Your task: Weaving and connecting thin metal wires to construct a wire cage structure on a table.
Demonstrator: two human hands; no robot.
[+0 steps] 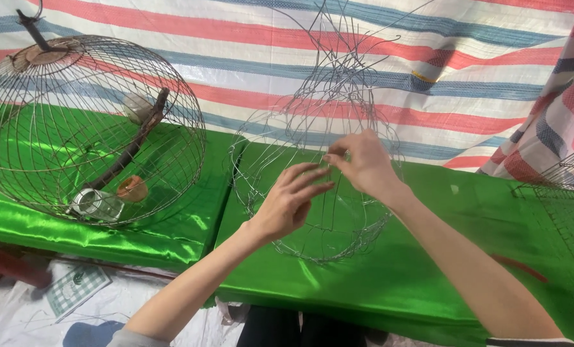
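Note:
A half-built round wire cage frame [313,122] stands on a shiny green cloth [428,257], its loose wire ends sticking up. My right hand [364,164] is against the frame's middle, thumb and fingers pinched on a thin wire. Just below and to the left, my left hand [288,202] reaches in with its fingers spread and stretched toward the same spot, touching or nearly touching the wires. I cannot tell whether it grips one.
A finished domed wire cage [88,128] lies tilted at the left with a wooden perch, a small metal cup and an orange cup inside. A striped tarp [460,58] hangs behind. A flat wire mesh piece [566,177] sits at the right edge. A checked card [75,288] lies on the floor.

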